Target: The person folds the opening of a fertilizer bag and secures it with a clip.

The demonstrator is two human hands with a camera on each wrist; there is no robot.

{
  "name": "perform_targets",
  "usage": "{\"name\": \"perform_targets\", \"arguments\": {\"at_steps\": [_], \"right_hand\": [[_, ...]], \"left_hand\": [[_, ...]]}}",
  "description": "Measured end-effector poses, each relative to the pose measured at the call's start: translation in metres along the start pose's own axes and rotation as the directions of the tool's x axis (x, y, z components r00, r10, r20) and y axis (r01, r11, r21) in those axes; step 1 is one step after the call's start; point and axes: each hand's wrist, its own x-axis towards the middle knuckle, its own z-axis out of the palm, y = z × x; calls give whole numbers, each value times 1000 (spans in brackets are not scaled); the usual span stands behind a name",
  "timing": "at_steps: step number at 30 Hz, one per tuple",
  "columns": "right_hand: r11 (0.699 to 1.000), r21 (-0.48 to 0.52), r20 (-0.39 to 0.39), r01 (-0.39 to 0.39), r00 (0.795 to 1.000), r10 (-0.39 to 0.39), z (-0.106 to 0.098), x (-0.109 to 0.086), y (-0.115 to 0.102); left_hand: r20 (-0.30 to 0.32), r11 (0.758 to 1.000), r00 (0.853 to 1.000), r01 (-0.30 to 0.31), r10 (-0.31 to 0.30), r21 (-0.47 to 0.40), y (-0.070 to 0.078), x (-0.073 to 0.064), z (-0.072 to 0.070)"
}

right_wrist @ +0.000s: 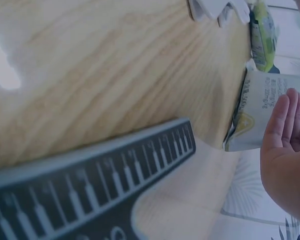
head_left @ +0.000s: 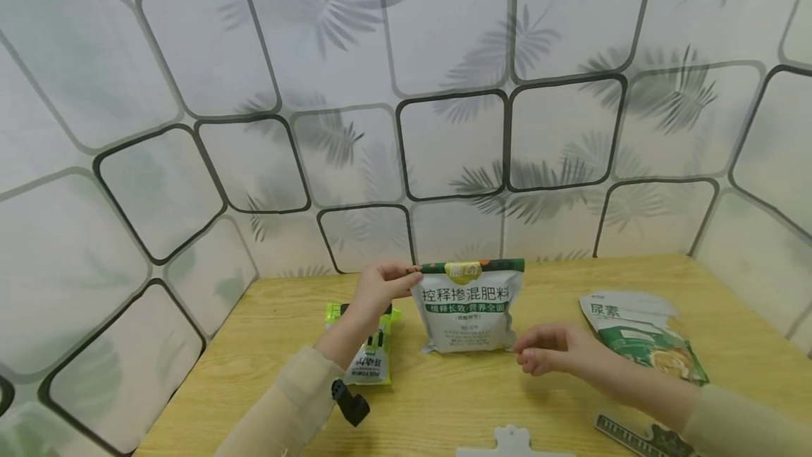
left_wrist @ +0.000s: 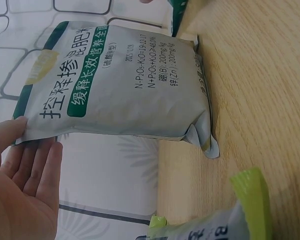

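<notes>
Bag held upright by its top left corner

The white bag (head_left: 469, 316) stands upright at the middle of the table (head_left: 273, 351), its printed front toward the person and its bottom edge seemingly on the wood. A dark green band with a yellow badge crosses its top. The left hand (head_left: 374, 295) pinches the top left corner, thumb in front and fingers behind. The right hand (head_left: 548, 350) is clamped on nothing; its relaxed fingers lie beside the bag's lower right corner, and whether they touch it I cannot tell. The two hands are well apart, one on each side of the bag.

Left of the bag, a green packet (head_left: 374, 365) lies partly hidden by the left forearm. A black device (head_left: 350, 404) sits at the left cuff. On the right, a green pouch (head_left: 653, 351) overlaps a silver pouch (head_left: 618, 305), both lying beyond the right forearm. Nearer the person are a white clip (head_left: 510, 439), cut by the lower edge of the head view, and a dark ruler (head_left: 624, 436) with pale markings, partly under the right sleeve's line of sight. Behind the table hangs a leaf-patterned backdrop (head_left: 349, 154).
</notes>
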Motion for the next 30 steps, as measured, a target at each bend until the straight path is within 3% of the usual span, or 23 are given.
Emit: {"name": "perform_targets", "arguments": {"at_steps": [14, 30], "right_hand": [[998, 21, 32, -57, 998, 56, 12, -10, 10], [999, -2, 120, -45, 992, 45, 23, -8, 21]], "left_hand": [[2, 1000, 1000, -11, 11, 3, -1, 0, 0], [5, 1000, 1000, -13, 13, 6, -1, -1, 0]]}}
